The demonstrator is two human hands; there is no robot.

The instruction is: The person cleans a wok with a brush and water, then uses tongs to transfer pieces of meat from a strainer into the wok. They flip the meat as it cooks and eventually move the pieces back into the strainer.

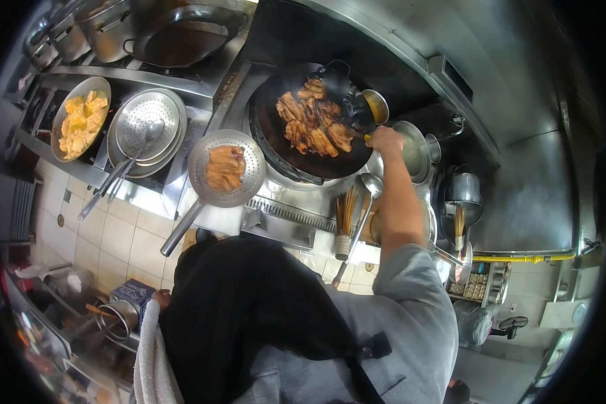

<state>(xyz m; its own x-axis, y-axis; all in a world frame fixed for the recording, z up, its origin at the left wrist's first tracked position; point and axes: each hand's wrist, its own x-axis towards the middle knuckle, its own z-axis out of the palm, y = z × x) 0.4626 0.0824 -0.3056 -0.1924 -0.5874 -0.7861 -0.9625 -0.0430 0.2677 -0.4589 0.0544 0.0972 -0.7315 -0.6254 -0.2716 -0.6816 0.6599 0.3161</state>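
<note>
My right hand [386, 141] is closed at the right rim of a large dark wok [262, 145]. A small yellow bit shows at its fingertips, and I cannot tell what tool it belongs to. Browned meat slices [313, 118] lie in the wok, with light smoke above them. Beside the black apron [249, 316], only a small part of my left hand [161, 297] shows, right by the top of a white towel [151, 357]; its fingers are mostly hidden. Left of the wok, a perforated strainer [205, 192] holds more browned slices [225, 168].
A pan [56, 138] of yellow-orange pieces [84, 124] and stacked strainers [131, 118] with a ladle [153, 130] stand at left. Another wok [215, 30] sits behind. Near my right arm are a bamboo brush [344, 215], a long ladle [368, 182] and a container of yellowish liquid [377, 106].
</note>
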